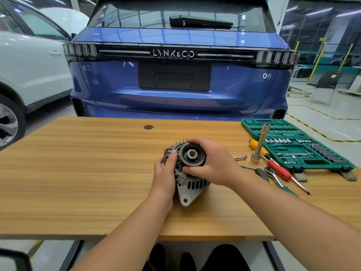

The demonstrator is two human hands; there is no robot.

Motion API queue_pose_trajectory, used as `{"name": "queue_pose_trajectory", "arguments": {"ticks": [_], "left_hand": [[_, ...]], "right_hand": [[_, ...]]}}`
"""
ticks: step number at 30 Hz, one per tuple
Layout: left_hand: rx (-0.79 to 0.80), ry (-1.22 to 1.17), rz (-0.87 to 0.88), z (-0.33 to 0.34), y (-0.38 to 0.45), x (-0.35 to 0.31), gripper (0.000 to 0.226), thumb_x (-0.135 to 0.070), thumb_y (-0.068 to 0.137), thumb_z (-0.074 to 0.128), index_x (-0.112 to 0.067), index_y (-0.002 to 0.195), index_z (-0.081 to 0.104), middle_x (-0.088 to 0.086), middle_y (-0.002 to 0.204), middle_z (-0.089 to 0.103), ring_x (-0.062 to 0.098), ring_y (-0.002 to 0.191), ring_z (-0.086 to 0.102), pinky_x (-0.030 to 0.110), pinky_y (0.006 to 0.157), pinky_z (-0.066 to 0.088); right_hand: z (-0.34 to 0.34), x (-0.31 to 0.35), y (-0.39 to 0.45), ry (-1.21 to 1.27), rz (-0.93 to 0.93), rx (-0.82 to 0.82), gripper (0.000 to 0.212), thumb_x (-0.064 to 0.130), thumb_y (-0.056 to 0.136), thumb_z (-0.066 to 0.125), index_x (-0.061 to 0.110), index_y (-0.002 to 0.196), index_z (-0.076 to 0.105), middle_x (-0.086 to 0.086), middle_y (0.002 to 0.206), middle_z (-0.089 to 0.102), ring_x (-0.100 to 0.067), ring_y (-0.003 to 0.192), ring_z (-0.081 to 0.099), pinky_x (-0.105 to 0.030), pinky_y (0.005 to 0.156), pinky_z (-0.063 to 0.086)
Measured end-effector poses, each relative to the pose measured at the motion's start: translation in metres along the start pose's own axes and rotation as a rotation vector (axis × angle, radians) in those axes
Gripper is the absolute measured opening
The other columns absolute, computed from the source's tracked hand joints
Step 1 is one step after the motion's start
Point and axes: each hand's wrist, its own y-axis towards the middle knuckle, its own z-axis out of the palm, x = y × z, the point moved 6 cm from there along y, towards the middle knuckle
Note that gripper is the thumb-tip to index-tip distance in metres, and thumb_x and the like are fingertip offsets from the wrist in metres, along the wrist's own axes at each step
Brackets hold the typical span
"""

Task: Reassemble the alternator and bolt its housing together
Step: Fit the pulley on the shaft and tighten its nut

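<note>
Now, alternator: your grey cast-metal alternator (192, 185) lies on the wooden table (88, 173), dark round pulley (192, 155) facing up toward you.
Right hand: your right hand (213, 163) wraps the pulley, fingers over its far rim, thumb on the near edge.
Left hand: your left hand (165, 173) grips the housing's left side, thumb pressed beside the pulley.
Bolts: two loose long bolts (240, 158) lie just right of the alternator.
Tools: green socket set case (293, 145), red-handled screwdriver (281, 171) and chrome ratchet (273, 176) sit further right.
</note>
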Motion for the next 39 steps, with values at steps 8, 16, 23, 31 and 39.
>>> {"name": "queue_pose_trajectory", "arguments": {"ticks": [8,16,23,31,39], "left_hand": [[-0.009,0.006,0.003,0.000,0.000,-0.001,0.075,-0.068,0.085,0.069,-0.031,0.145,0.044,0.004,0.123,0.068,0.026,0.106,0.072,0.043,0.081,0.061],[0.008,0.010,0.012,0.000,0.002,-0.001,0.090,-0.074,0.067,0.070,-0.031,0.142,0.045,0.005,0.122,0.070,0.025,0.104,0.073,0.044,0.082,0.062],[0.022,0.009,0.027,0.000,0.000,-0.003,0.091,-0.075,0.063,0.072,-0.033,0.140,0.046,0.003,0.119,0.071,0.022,0.100,0.074,0.033,0.067,0.060],[0.026,0.029,0.045,0.000,0.003,-0.002,0.119,-0.085,0.051,0.073,-0.029,0.151,0.038,0.005,0.133,0.064,0.027,0.116,0.067,0.049,0.098,0.057],[0.057,0.044,0.037,0.000,0.004,-0.005,0.071,-0.065,0.084,0.073,-0.030,0.139,0.044,0.003,0.119,0.070,0.019,0.101,0.072,0.031,0.069,0.056]], "right_hand": [[-0.003,0.004,0.000,0.017,0.010,0.002,0.076,0.042,0.075,0.087,0.017,0.138,0.054,0.013,0.122,0.059,-0.010,0.120,0.053,-0.054,0.112,0.039],[-0.003,0.005,0.000,0.020,-0.013,-0.035,0.076,0.042,0.074,0.088,0.017,0.138,0.055,0.008,0.126,0.062,-0.012,0.121,0.056,-0.052,0.110,0.042],[-0.003,0.002,0.002,-0.055,-0.049,-0.015,0.073,0.044,0.074,0.087,0.018,0.136,0.057,0.007,0.126,0.064,-0.015,0.119,0.057,-0.041,0.103,0.048],[0.002,-0.008,0.006,-0.080,-0.023,0.008,0.081,0.051,0.071,0.086,0.021,0.139,0.055,0.008,0.132,0.060,-0.008,0.127,0.047,-0.025,0.103,0.037],[-0.005,-0.009,0.005,0.053,0.040,0.117,0.075,0.067,0.080,0.066,0.031,0.144,0.051,0.022,0.127,0.052,0.006,0.116,0.049,-0.022,0.098,0.042]]}}
